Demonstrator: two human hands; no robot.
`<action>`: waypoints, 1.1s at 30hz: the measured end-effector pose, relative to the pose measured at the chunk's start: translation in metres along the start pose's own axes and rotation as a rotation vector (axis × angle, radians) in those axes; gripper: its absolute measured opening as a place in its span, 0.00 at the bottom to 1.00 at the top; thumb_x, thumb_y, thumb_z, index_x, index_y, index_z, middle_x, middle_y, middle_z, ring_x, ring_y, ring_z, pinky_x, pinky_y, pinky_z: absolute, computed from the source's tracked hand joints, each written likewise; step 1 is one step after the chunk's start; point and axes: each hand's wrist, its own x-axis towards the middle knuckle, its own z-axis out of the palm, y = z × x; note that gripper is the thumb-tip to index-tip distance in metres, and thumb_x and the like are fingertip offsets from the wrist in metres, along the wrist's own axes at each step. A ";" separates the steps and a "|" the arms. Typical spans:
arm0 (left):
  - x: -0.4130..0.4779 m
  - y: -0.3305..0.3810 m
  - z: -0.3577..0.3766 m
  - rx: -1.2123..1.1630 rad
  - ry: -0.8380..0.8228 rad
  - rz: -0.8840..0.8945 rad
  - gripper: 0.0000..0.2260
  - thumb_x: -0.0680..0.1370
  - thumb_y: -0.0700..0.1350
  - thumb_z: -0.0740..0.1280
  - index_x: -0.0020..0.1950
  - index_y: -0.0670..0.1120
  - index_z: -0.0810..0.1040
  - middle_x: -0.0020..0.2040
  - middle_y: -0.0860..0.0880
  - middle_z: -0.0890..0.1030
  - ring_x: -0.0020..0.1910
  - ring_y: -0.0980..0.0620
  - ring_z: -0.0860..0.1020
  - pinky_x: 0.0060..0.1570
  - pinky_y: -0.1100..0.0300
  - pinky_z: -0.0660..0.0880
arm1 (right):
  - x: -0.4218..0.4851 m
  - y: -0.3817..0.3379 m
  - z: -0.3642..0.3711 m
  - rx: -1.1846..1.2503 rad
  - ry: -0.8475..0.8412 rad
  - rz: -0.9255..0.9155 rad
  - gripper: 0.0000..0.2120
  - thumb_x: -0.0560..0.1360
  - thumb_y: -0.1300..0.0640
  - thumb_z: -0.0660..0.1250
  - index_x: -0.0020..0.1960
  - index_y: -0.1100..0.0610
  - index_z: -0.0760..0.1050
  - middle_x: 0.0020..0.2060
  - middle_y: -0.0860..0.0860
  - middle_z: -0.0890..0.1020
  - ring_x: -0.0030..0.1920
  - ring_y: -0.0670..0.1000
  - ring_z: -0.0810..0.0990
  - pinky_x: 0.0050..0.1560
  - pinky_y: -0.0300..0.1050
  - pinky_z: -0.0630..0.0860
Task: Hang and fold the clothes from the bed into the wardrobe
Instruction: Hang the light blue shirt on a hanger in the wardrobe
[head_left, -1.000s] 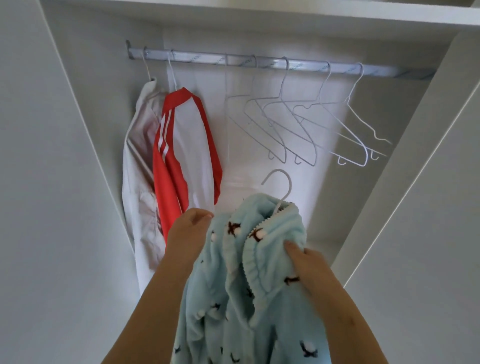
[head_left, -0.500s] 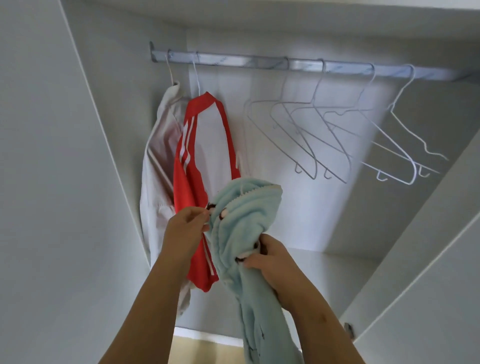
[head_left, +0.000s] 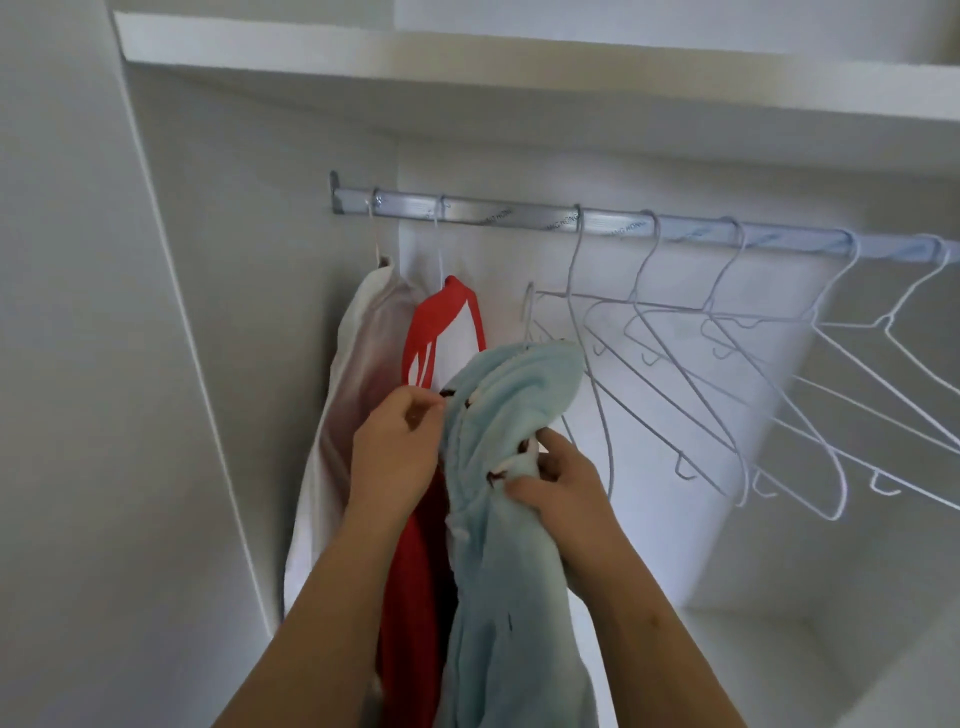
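A fluffy light-blue garment (head_left: 511, 405) with small dark prints sits on a white hanger whose hook (head_left: 529, 306) pokes out above it, below the metal rail (head_left: 519, 215). My left hand (head_left: 395, 452) pinches the garment's left edge. My right hand (head_left: 553, 480) grips its bunched fabric lower on the right. Both hands hold it up inside the wardrobe, just right of a red-and-white jersey (head_left: 441, 332) that hangs on the rail.
A pale pinkish-white garment (head_left: 358, 364) hangs at the rail's far left. Several bare white wire hangers (head_left: 727, 364) fill the rail to the right. A white shelf (head_left: 519, 67) runs above, and the wardrobe's side panel (head_left: 171, 364) stands at left.
The blue garment and both hands have risen toward the rail, the hanger hook now showing above the fabric. The view tilted up, revealing the shelf.
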 end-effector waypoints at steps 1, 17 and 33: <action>0.009 0.000 0.000 0.048 0.009 0.044 0.11 0.75 0.44 0.65 0.36 0.58 0.75 0.38 0.59 0.79 0.38 0.60 0.76 0.42 0.62 0.69 | 0.010 -0.005 0.001 0.000 0.013 -0.014 0.17 0.73 0.68 0.62 0.58 0.51 0.74 0.48 0.53 0.81 0.49 0.51 0.81 0.44 0.39 0.79; 0.097 -0.029 0.022 0.213 -0.182 0.052 0.19 0.73 0.32 0.64 0.60 0.50 0.75 0.64 0.46 0.72 0.59 0.48 0.73 0.52 0.63 0.68 | 0.145 -0.066 0.002 0.020 0.210 -0.119 0.23 0.73 0.72 0.63 0.63 0.53 0.68 0.46 0.49 0.81 0.46 0.49 0.81 0.47 0.40 0.77; 0.063 -0.038 0.018 0.028 -0.162 0.001 0.25 0.74 0.30 0.60 0.67 0.51 0.71 0.64 0.47 0.73 0.61 0.51 0.72 0.62 0.62 0.66 | 0.102 0.038 0.029 -0.310 0.290 0.084 0.29 0.73 0.66 0.61 0.73 0.52 0.62 0.61 0.54 0.75 0.57 0.54 0.76 0.58 0.53 0.75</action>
